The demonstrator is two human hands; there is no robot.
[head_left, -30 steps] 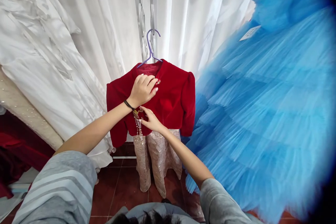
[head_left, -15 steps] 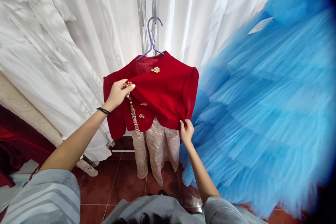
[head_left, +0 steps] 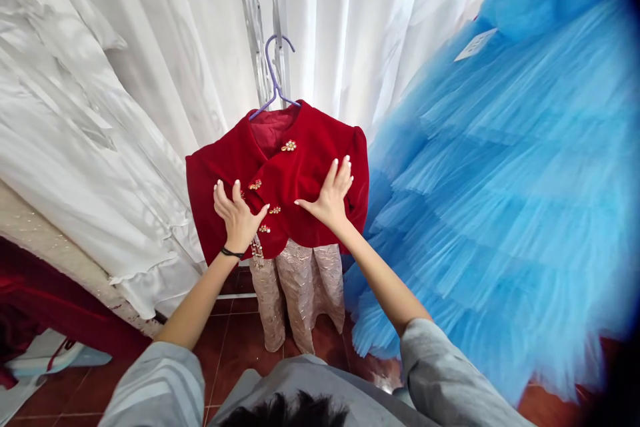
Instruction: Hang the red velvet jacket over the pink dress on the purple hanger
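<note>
This seems to be a dress shop: a blue gown (head_left: 490, 200) carries a white tag (head_left: 476, 45), and a red jacket (head_left: 286, 170) is on a hanger (head_left: 275, 86).

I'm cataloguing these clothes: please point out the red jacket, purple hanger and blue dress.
Red jacket (head_left: 283, 177): head view, the middle of its front.
Purple hanger (head_left: 275, 85): head view, its neck below the hook.
Blue dress (head_left: 500, 173): head view, its tiered skirt.

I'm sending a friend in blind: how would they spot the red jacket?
Find the huge blue tiered gown filling the right side. Just left of it, the red jacket sits on a purple hanger. Jewelled ornaments on its red front distinguish it from gown and white garments alike.
</note>
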